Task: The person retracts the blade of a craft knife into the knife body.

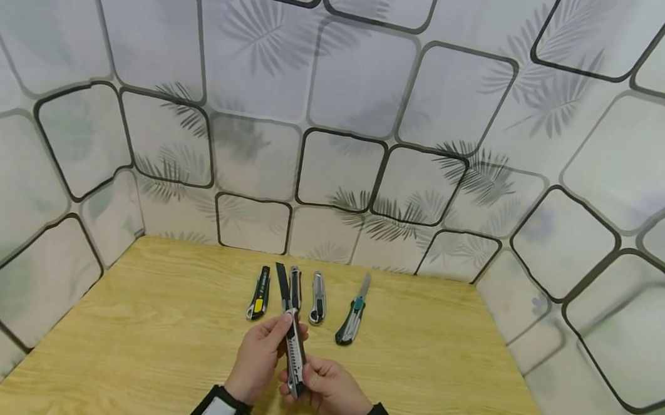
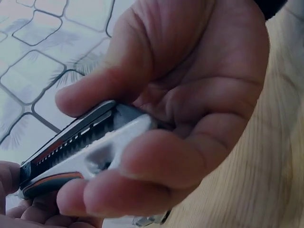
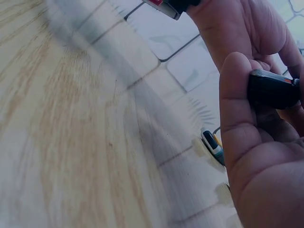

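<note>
Silver-grey and dark, the utility knife [image 1: 295, 355] is held over the wooden table [image 1: 133, 347], the left hand [image 1: 258, 353] pinching it near the extended blade [image 1: 281, 281], the right hand [image 1: 333, 386] gripping its tail. Both grips best sit behind the blade's root; which side is sharp I cannot tell, so treat both warily.

The left hand [image 1: 258, 354] is gripping farther forward; the right hand [image 1: 331, 386] is pinching just behind it, both wrists [image 1: 240, 382] angling inward.

Hands [image 1: 331, 383] — room rightward, cutters [image 1: 318, 296] ahead
</note>
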### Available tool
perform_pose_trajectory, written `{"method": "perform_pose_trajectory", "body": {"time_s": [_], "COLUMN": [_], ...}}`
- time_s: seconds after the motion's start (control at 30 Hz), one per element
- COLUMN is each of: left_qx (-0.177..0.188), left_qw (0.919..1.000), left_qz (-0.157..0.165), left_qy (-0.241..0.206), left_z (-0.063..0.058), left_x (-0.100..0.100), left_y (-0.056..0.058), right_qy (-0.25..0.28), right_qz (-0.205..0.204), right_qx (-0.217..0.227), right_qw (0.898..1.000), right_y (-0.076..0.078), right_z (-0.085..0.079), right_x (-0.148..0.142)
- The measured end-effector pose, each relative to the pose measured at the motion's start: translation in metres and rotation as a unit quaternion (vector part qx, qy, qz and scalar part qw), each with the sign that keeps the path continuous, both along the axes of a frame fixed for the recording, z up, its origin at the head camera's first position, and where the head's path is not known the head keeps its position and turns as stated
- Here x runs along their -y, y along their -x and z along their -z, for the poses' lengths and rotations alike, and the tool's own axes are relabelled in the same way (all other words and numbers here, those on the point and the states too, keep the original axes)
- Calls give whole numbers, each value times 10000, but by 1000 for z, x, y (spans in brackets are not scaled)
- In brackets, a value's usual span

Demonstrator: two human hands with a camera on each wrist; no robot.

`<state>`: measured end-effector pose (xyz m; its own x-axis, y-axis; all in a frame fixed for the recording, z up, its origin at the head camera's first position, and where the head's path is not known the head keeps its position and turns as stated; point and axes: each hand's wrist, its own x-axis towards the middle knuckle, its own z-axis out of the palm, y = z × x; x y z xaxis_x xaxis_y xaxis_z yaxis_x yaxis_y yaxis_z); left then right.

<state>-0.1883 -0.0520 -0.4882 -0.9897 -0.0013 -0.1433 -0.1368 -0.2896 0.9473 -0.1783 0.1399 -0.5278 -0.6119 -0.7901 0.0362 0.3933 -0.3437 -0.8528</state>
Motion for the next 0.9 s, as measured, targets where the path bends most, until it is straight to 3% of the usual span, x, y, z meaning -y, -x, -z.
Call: {"method": "perform_pose_trajectory", "body": {"time_s": [0.33, 0.57, 0.9], "left_qx": [130, 300, 104], "left_qw": [9995, 9967, 9948], "left_qz": [245, 754, 1012], "left_qy": [-177, 99, 71], "left_z": [0, 8, 11], "left_x": [-3, -12, -20], "left_y": [-2, -4, -7], "right_qy": [-39, -12, -136], "right_qz": [227, 765, 971], "right_qx": [-105, -183, -183], "right_qw": [9997, 9969, 9950], "right_y": [0, 4, 9], "right_z": [-2, -5, -7], "right_x": [0, -2, -8]}}
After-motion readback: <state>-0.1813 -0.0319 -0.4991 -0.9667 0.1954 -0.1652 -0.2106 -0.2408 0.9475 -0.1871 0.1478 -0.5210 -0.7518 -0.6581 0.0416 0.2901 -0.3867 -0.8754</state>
